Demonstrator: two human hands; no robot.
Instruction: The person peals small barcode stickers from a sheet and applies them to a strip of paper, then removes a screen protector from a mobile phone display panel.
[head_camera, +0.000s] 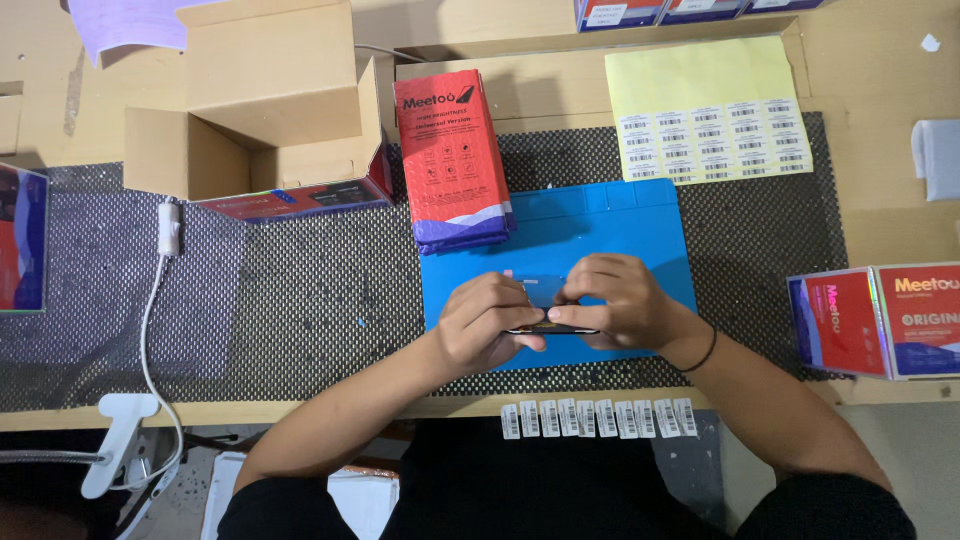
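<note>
**Both hands on a small dark part over the blue mat**

Nearest us, a row of small white barcode stickers (598, 418) hangs along the front edge of the table (880, 70). Just beyond it, our forearms angle inward from both sides and meet over the blue mat (620, 225). We wear a dark band on the right wrist.

Left hand (487, 322): knuckles up, fingers curled down and pressed together onto the left end of a small dark flat part (543, 296). The thumb runs along its near edge.

Right hand (610, 302): fingers bent, with thumb and fingertips pinching the right end of the same part. We cannot tell what the part is, since both hands cover most of it.

The part sits just above the near half of the mat, between the two hands.

Around the work area:
- a stack of red packets (452, 155) rests on the far left corner of the mat;
- an open cardboard box (265, 100) stands left of the stack;
- a yellow sheet of barcode labels (705, 105) lies beyond the mat;
- red boxes (880, 320) stand at the right edge;
- a white cable (152, 300) runs down the left side of the dotted black liner (300, 290).
</note>
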